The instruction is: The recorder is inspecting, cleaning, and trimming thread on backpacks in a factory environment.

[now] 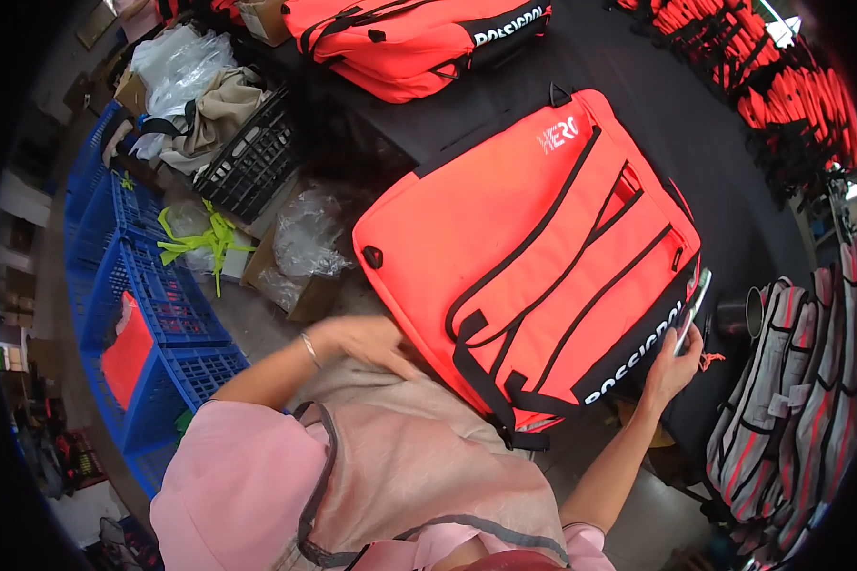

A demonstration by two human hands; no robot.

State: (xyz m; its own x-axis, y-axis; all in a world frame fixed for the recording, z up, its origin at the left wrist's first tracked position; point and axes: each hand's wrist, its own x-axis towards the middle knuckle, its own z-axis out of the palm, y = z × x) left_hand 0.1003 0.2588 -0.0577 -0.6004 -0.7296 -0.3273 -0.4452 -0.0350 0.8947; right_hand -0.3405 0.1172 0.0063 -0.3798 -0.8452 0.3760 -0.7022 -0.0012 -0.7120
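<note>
A bright red-orange backpack [505, 228] with black trim and white lettering lies across the black-covered table, its shoulder straps [552, 257] facing up. Its lower end reaches over the table edge toward my body. My right hand [678, 360] is at the bag's right side, closed round a slim silver tool [695, 306] that points away from me; an orange string [710, 361] hangs by it. My left hand [381, 344] is beside the bag's near left edge, smeared by motion. Its fingertips are partly lost against the bag and my apron [409, 457].
Another red bag [409, 48] lies at the table's far end. Red bags [800, 114] pile up far right, above grey bags [771, 381]. To the left stand blue plastic crates [190, 314], a black crate [248, 157] and a box with clear plastic [305, 238].
</note>
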